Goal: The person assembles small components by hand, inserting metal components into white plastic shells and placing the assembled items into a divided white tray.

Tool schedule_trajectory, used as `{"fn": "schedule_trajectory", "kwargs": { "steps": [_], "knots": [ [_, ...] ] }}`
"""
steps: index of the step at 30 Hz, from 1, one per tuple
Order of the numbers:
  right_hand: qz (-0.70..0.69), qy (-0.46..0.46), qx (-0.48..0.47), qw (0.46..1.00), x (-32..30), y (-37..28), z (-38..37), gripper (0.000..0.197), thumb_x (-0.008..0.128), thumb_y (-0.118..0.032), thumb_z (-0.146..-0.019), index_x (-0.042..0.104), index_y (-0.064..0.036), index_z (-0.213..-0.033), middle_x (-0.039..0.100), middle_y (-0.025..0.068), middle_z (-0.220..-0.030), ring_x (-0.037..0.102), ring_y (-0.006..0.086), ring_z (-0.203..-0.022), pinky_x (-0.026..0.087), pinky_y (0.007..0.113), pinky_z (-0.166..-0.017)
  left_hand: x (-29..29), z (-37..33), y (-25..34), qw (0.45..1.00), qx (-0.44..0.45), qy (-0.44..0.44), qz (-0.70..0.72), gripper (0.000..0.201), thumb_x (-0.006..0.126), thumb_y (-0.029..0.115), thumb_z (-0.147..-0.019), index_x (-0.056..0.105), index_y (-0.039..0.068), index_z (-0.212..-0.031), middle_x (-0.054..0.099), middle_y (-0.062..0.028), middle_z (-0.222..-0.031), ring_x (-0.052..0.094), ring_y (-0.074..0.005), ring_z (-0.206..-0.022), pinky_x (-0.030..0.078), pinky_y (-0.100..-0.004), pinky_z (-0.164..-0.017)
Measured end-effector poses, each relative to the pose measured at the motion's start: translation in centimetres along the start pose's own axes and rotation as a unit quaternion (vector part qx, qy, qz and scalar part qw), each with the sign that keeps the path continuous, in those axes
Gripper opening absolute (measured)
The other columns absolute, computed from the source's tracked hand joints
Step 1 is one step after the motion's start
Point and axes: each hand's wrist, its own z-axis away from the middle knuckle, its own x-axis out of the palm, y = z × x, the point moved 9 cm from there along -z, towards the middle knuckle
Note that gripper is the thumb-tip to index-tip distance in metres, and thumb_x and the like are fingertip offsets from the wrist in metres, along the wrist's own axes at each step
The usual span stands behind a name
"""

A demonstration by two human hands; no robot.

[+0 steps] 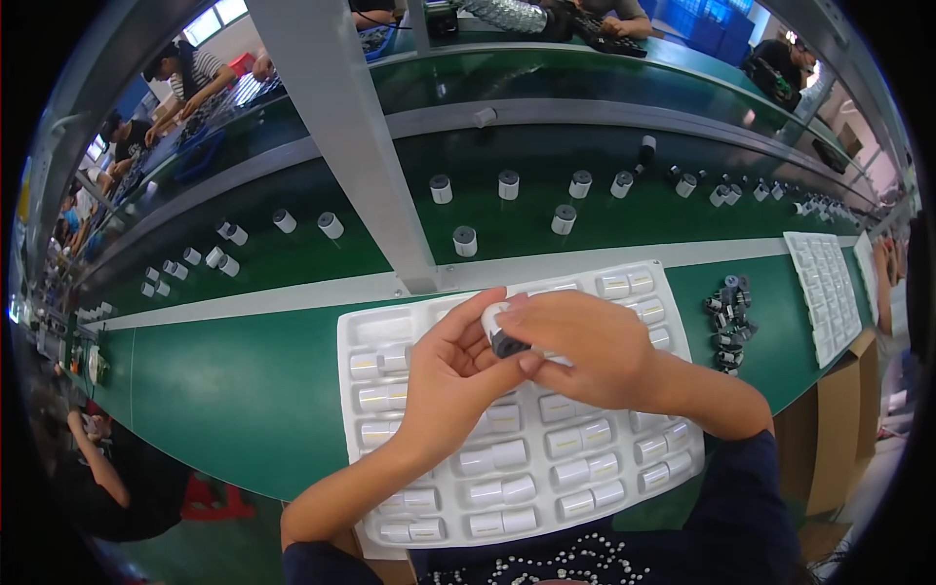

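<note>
Above the tray, both my hands close round a small white cylinder (495, 318) with a dark grey end piece. The cylinder is tilted, its grey end toward me. My left hand (439, 385) cups it from the left, with its thumb by the grey end. From the right, my right hand (597, 351) grips it, fingers over the white top. Below them lies a white moulded tray (375, 326), its pockets mostly filled with white cylinders (492, 456) laid in pairs. The hands hide the tray's middle.
Dark grey and black small parts (729, 322) lie heaped right of the tray. Capped cylinders (508, 185) stand along the green belt beyond a metal post (346, 136). Another white tray (824, 292) and a cardboard box (840, 429) are at right. Other people work around.
</note>
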Motion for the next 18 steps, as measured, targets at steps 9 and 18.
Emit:
{"fn": "schedule_trajectory", "kwargs": {
  "steps": [9, 18],
  "knots": [
    [0.036, -0.050, 0.099, 0.993, 0.2, 5.0, -1.0, 0.032, 0.077, 0.000, -0.073, 0.066, -0.0007, -0.104, 0.067, 0.0136, -0.101, 0.068, 0.0267, -0.093, 0.055, 0.035, -0.078, -3.0, -1.2, 2.3, 0.933, 0.077, -0.018, -0.350, 0.052, 0.070, 0.011, -0.086, 0.050, -0.004, -0.132, 0.058, -0.0173, -0.128, 0.059, -0.0263, -0.113, 0.053, -0.0347, -0.089],
    [0.100, -0.174, 0.316, 0.927, -3.3, 23.2, 2.9, 0.047, 0.077, -0.011, -0.075, 0.059, 0.0020, -0.117, 0.068, 0.0141, -0.098, 0.066, 0.0230, -0.086, 0.053, 0.034, -0.081, -10.8, 0.9, 3.8, 0.705, 0.050, -0.002, -0.707, 0.034, 0.072, 0.017, -0.083, 0.068, 0.000, -0.113, 0.053, -0.0177, -0.135, 0.050, -0.0340, -0.120, 0.047, -0.0404, -0.095]
  ]
}}
